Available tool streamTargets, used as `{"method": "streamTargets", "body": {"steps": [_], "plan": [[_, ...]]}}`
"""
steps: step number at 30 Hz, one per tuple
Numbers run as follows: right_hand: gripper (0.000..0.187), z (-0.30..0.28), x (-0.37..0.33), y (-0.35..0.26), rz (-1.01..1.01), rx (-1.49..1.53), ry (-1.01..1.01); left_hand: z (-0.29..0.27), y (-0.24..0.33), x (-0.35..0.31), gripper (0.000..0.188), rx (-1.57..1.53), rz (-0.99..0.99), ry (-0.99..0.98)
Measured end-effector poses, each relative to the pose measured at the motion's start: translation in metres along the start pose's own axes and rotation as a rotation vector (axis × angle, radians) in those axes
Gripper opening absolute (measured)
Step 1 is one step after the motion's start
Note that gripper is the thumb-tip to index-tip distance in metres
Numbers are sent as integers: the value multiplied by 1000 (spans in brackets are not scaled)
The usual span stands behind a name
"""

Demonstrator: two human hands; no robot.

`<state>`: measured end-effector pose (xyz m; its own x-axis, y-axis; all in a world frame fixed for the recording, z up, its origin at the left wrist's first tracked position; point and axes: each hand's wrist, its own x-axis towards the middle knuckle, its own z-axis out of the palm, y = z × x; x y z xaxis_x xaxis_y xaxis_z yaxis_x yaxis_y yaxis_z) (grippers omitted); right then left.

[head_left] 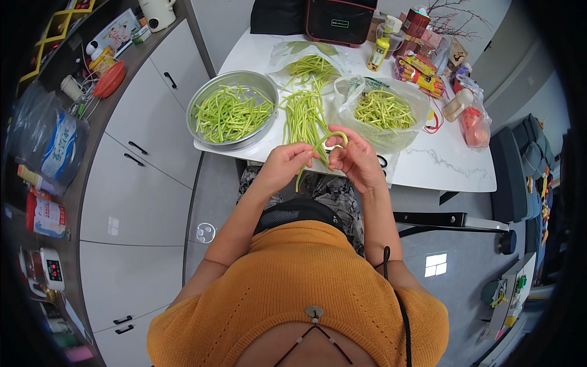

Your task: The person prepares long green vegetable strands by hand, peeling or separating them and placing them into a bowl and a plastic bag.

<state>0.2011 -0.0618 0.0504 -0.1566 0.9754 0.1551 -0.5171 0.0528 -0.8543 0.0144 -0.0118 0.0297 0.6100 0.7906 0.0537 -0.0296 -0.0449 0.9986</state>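
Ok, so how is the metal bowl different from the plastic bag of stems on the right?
The metal bowl is silvery and opaque; the plastic bag is whitish and see-through. The bowl has a smooth, round rim, while the bag's edge is crumpled and uneven. The bowl sits at the table's left end, the bag farther right.
Both hold loose green stems.

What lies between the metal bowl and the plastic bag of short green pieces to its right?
In the head view, a pile of long green stems lies between the metal bowl and plastic bag.
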Motion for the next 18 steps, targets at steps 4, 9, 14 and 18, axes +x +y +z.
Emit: {"method": "streamTargets", "body": {"steps": [4, 9, 14, 18], "plan": [[34, -5, 0, 5, -13, 49, 47, 1, -1, 0, 20, 36, 1, -18], [27, -17, 2, 15, -2, 29, 192, 3, 0, 0, 20, 66, 7, -35], [37, -10, 0, 7, -17, 62, 101, 2, 0, 1, 20, 74, 55, -8], [46, -6, -2, 0, 14, 73, 52, 1, -3, 1, 20, 55, 30, -2]]}}
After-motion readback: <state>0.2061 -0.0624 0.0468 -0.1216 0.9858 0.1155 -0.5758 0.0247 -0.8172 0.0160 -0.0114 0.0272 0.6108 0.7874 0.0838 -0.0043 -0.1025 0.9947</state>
